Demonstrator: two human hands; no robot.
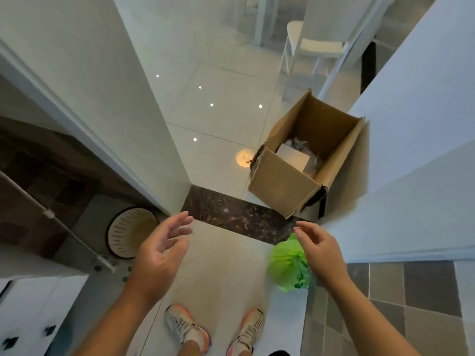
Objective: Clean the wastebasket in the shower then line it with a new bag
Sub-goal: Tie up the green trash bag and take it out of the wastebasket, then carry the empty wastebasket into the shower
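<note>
while both hands hover loose-fingered, holding nothing, round cream slotted wastebasket [132,232] sits upright on grey floor

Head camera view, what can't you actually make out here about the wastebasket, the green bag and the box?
- Wastebasket: right edge hidden behind the white wall corner; inside too dim to judge clean or dirty.
- Green bag: blurred, partly covered by the right hand; contents unseen.
- Cardboard box: contents shadowed, only a white piece and crumpled plastic show.
</note>
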